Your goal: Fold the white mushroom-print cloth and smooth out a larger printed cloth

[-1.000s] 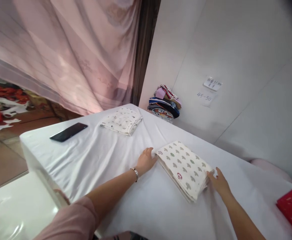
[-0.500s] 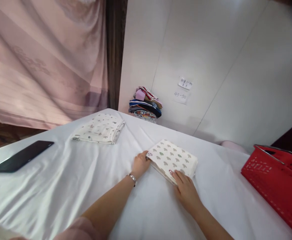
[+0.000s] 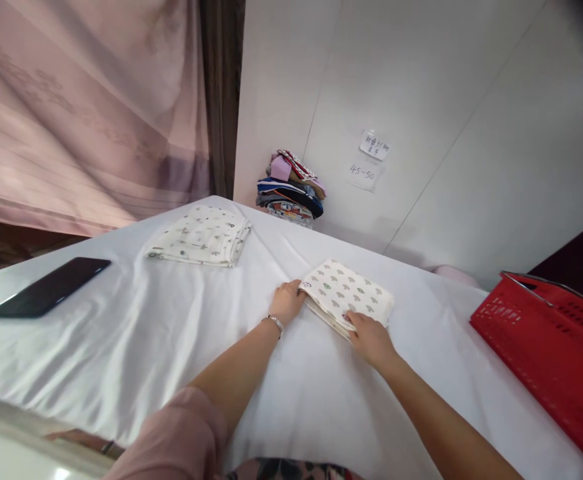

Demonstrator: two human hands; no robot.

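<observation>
Across our tabletop, the cloth lies folded at one o'clock. Our left hand and right hand, fingers nearly closed, pinch it at nine and six o'clock. We seem to be straightening it; the next move calls for keeping its layers aligned.

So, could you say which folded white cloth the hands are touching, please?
The folded white cloth with grey mushroom-like prints: the left hand and right hand touch its near edge; the other cloth, with small scattered motifs, lies untouched.
</observation>
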